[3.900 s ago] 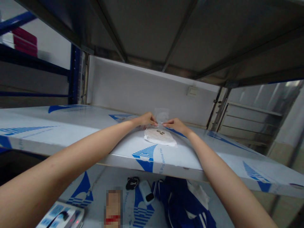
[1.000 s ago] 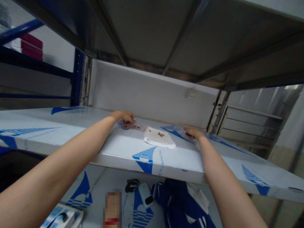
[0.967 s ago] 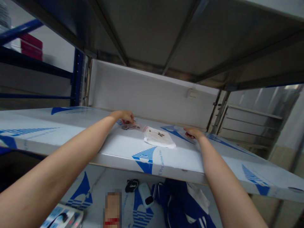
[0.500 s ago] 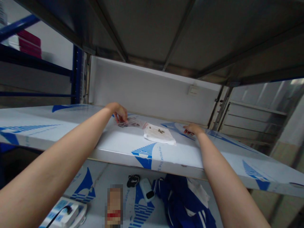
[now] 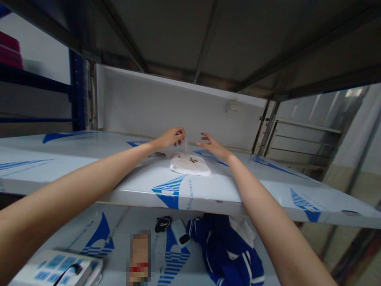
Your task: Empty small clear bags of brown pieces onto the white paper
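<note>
My left hand (image 5: 174,137) is closed in a pinch on the top edge of a clear plastic bag (image 5: 186,147), which hangs upright from the fingertips. To the right of the bag, my right hand (image 5: 213,146) has its fingers spread, apart from it and holding nothing. Below both hands a folded white cloth (image 5: 190,169) lies on the shelf, with several small brown pieces (image 5: 193,160) on top. Some dark items (image 5: 160,154) rest left of the cloth, partly hidden by my left wrist; their kind is unclear.
The film-covered shelf (image 5: 125,195) has a raised front edge. A metal shelf (image 5: 166,35) hangs low overhead. On the level below lie a blue garment (image 5: 220,254), a pale blue device (image 5: 180,233), a black cord bundle (image 5: 162,224) and a white power strip (image 5: 56,268).
My left hand has moved right and up, from the dark items to the raised bag edge. My right hand has come up and left, its fingers spreading. The view has shifted slightly.
</note>
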`<action>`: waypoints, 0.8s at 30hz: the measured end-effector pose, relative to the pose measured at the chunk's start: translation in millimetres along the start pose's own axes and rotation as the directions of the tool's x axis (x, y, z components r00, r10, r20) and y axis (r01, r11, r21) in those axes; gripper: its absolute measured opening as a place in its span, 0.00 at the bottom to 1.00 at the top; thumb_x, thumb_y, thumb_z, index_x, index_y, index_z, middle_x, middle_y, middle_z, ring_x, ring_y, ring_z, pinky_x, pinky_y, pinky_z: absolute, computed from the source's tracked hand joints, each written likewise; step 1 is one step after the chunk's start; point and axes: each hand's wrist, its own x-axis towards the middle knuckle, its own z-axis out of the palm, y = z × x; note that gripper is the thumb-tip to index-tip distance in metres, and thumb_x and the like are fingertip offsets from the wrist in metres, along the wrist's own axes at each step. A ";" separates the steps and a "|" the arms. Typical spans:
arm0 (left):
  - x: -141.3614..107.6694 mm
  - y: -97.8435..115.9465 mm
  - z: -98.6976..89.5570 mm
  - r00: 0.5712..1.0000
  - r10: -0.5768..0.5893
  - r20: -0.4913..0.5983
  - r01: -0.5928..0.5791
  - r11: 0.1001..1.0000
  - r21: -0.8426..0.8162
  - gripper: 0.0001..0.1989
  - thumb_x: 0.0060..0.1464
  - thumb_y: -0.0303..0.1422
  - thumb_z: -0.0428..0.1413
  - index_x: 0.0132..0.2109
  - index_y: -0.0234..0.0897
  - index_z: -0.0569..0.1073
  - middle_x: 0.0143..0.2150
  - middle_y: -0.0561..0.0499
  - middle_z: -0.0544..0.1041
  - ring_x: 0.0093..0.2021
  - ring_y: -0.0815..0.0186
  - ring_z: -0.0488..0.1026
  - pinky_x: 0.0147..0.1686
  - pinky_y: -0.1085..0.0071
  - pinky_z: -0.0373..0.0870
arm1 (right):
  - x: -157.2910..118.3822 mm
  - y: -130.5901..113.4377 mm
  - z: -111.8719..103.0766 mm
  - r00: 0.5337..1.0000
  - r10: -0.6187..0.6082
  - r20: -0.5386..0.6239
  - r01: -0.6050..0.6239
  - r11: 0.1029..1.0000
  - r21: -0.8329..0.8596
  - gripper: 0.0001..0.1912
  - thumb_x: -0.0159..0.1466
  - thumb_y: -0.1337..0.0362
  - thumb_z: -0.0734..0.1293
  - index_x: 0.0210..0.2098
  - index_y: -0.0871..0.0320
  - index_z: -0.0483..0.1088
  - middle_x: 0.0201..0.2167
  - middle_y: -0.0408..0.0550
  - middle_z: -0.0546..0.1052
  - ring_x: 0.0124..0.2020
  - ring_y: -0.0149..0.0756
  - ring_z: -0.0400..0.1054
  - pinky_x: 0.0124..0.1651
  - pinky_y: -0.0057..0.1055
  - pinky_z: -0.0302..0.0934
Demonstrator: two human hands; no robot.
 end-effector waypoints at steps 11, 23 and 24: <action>-7.5 9.6 33.7 0.998 0.066 -0.019 -0.068 0.927 -0.368 0.14 0.55 0.42 0.53 0.37 0.35 0.64 0.33 0.49 0.70 0.30 0.70 0.68 0.25 0.75 0.66 | 8.2 -3.0 7.4 0.988 -0.144 0.062 0.127 0.966 0.225 0.22 0.52 0.48 0.69 0.33 0.63 0.77 0.31 0.50 0.77 0.34 0.35 0.68 0.41 0.33 0.59; -8.4 8.6 36.0 0.995 0.060 -0.085 -0.065 0.996 -0.066 0.10 0.54 0.34 0.55 0.37 0.31 0.77 0.37 0.46 0.77 0.36 0.68 0.70 0.34 0.73 0.66 | 12.1 -4.4 7.8 0.997 -0.076 0.020 0.074 0.993 0.087 0.19 0.56 0.52 0.67 0.29 0.64 0.75 0.28 0.49 0.77 0.30 0.32 0.68 0.38 0.29 0.60; -7.5 8.4 35.3 0.991 0.061 -0.119 -0.065 0.997 -0.029 0.09 0.54 0.34 0.56 0.36 0.31 0.77 0.36 0.47 0.77 0.35 0.68 0.70 0.35 0.72 0.65 | 12.5 -5.8 7.8 0.997 -0.077 -0.024 0.079 0.992 0.095 0.17 0.57 0.53 0.67 0.31 0.64 0.76 0.31 0.50 0.78 0.31 0.32 0.69 0.39 0.28 0.61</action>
